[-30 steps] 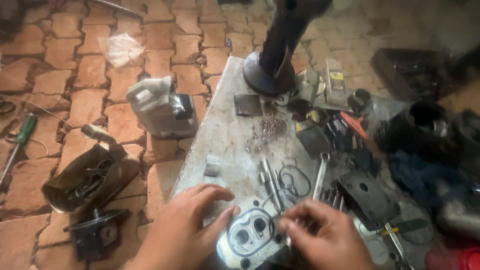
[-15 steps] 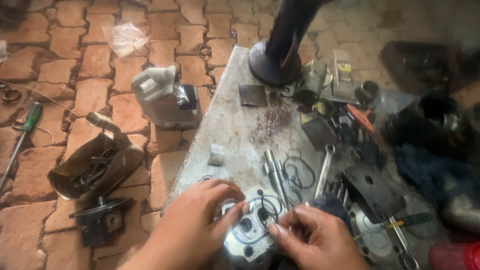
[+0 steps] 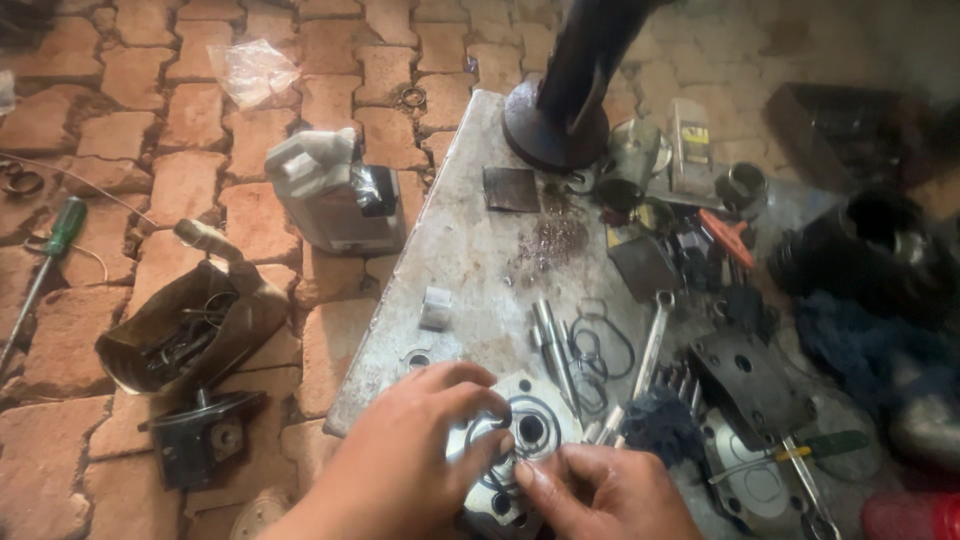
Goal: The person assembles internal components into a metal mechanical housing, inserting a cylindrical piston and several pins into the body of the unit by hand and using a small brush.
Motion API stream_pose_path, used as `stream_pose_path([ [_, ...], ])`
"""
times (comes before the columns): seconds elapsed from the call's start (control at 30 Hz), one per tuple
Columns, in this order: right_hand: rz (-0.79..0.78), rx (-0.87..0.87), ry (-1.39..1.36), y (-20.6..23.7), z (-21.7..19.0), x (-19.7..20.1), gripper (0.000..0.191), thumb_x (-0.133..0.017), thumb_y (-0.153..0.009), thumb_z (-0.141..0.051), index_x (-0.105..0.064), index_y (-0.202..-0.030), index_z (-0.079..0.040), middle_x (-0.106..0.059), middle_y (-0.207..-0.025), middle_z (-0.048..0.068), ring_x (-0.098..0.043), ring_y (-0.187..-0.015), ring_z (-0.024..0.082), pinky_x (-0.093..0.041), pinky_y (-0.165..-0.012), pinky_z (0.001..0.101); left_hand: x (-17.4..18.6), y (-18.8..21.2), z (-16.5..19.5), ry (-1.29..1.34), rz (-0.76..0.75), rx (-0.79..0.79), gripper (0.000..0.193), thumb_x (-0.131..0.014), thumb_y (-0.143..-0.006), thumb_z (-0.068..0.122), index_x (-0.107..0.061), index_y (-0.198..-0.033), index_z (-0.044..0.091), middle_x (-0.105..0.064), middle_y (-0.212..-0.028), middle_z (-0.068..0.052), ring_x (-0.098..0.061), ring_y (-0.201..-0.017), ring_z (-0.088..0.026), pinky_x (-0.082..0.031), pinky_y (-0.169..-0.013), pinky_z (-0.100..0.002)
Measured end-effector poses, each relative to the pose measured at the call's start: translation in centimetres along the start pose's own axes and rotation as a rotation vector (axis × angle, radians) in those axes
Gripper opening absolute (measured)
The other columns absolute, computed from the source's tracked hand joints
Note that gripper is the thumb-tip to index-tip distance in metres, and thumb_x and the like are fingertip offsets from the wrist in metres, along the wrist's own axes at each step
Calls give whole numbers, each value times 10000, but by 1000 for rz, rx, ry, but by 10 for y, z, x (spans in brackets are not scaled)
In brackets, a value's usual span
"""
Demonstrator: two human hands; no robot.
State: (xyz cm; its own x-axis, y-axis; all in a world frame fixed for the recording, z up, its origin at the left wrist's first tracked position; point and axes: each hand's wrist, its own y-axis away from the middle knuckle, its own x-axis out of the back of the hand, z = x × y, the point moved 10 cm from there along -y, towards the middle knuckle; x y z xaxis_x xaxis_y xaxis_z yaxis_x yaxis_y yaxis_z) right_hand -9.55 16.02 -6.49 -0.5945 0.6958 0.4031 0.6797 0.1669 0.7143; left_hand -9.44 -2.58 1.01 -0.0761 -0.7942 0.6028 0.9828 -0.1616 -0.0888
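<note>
Both of my hands are working at the near edge of the tabletop [image 3: 470, 250]. I am curling my left hand [image 3: 410, 460] over a round metal pump housing [image 3: 520, 435], with the fingers [image 3: 470, 385] draped across its top rim and the thumb pressing its face, so that hand is gripping the housing. I am bringing my right hand [image 3: 600, 490] in from below, its fingers pinching narrowly against the housing's lower edge; whether they are holding anything small I cannot tell.

Just beyond the housing, loose black O-rings [image 3: 600, 350] and thin steel pins [image 3: 552, 345] are lying on the grey plate, with a spanner [image 3: 650, 340] slanting beside them. A dark blue rag [image 3: 660, 425] is sitting right next to my right knuckles, crowding that side. Farther back, a black column base [image 3: 555, 130] is standing upright, and a pile of metal filings [image 3: 555, 240] is spreading in front of it.

On the brick floor [image 3: 130, 150] to the left, a white plastic jug [image 3: 335, 195] is lying on its side, a battered scoop full of parts [image 3: 185, 325] is resting nearby, and a green-handled screwdriver [image 3: 45, 260] is lying well apart.

The housing is looking like cast, dull-silver metal, with two bored holes and a dark seal groove.
</note>
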Motion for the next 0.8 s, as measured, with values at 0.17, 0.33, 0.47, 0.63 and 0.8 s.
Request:
stream_pose_path([
  [0.17, -65, 152, -181, -1, -6, -2, 244, -759, -925, -244, -852, -859, -29, -823, -694, 47, -745, -653, 93, -577, -610, 257, 7, -1, 1, -17, 59, 12, 166, -741, -814, 210, -767, -943, 108, -725, -1171, -40, -669, -1101, -271, -512, -919, -395],
  [0.33, -9, 16, -151, -8, 15, 5, 270, -746, -938, -233, -850, -888, 12, -727, -673, 90, -635, -615, 130, -485, -590, 295, 9, -1, 0, 13, 24, 69, 286, -745, -818, 239, -740, -1064, 94, -714, -1176, -37, -674, -1089, -259, -516, -920, -377],
  [0.47, -27, 124, -187, -7, 12, 5, 208, -779, -877, -195, -807, -967, -10, -788, -758, 77, -709, -699, 101, -587, -671, 286, 21, 2, 25, 34, 97, -148, 357, -744, -852, 230, -711, -1170, 72, -692, -1246, -77, -643, -1137, -304, -500, -939, -393],
  [0.63, -18, 465, -194, 4, -12, 20, 173, -733, -909, -117, -759, -1055, -29, -771, -939, 85, -723, -910, 131, -618, -813, 278, 13, 4, 24, 26, 50, -169, 313, -723, -854, 194, -711, -1147, 85, -713, -1097, -88, -679, -1045, -288, -522, -894, -395],
  [0.8, 134, 444, -263, 4, -19, 44, 229, -696, -921, -60, -776, -1133, -26, -731, -1012, 97, -722, -929, 151, -596, -807, 302, 3, 3, 11, 74, 10, -72, 113, -721, -874, 211, -719, -957, 134, -762, -964, -24, -712, -989, -230, -533, -880, -373],
])
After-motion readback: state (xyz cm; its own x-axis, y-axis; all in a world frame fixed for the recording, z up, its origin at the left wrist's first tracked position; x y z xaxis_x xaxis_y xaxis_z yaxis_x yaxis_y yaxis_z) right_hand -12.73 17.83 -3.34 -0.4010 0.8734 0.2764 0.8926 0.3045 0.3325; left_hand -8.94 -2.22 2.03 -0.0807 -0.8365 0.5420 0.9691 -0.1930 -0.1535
